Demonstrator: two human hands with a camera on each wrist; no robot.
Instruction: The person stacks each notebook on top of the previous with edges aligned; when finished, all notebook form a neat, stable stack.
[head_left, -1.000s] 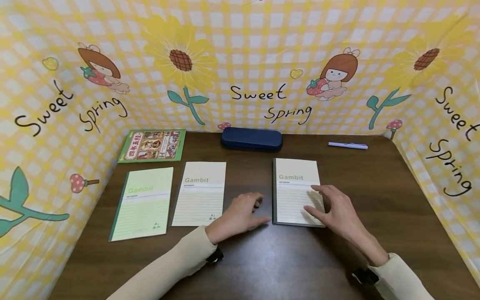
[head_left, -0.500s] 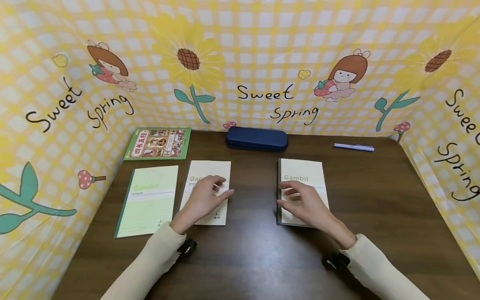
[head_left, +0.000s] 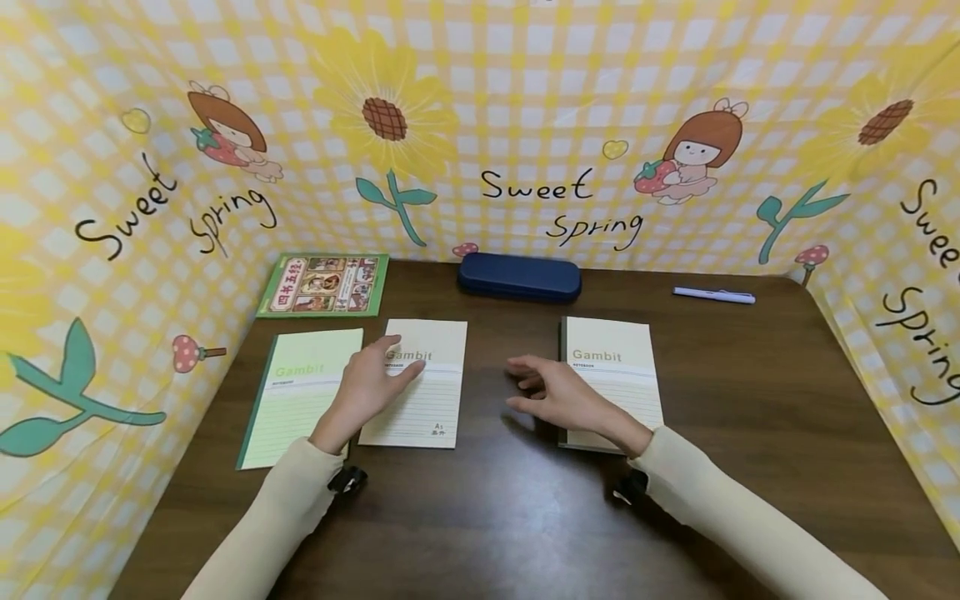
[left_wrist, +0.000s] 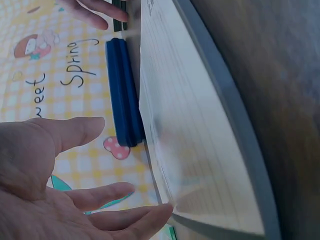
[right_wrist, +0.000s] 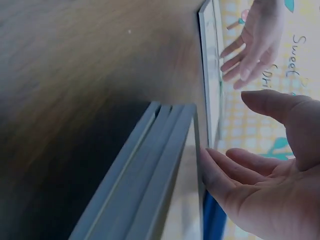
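Note:
My left hand [head_left: 365, 385] hovers over the left edge of the cream Gambit notebook [head_left: 423, 408], beside the green Gambit notebook [head_left: 303, 400], fingers loosely bent and thumb apart, holding nothing. In the left wrist view, its fingertips are near the notebook's page edge; contact cannot be told. My right hand [head_left: 566, 396] reaches across the right-hand stack of cream notebooks [head_left: 615, 346], its fingertips past the spine side and over the table. Nothing is between its fingers. The right wrist view shows the layered grey spines [right_wrist: 155, 165] of that stack.
Behind the notebooks lie a green-bordered picture book [head_left: 325, 285] at the left, a dark blue case [head_left: 519, 277] in the middle and a lilac pen [head_left: 714, 295] at the right. Yellow checked cloth [head_left: 525, 92] encloses the dark wooden table [head_left: 480, 517] at its back and sides.
My left hand has moved left from beside the middle notebook to its left edge. The right hand has travelled left across the stack. The notebooks keep their places; the head view has shifted slightly.

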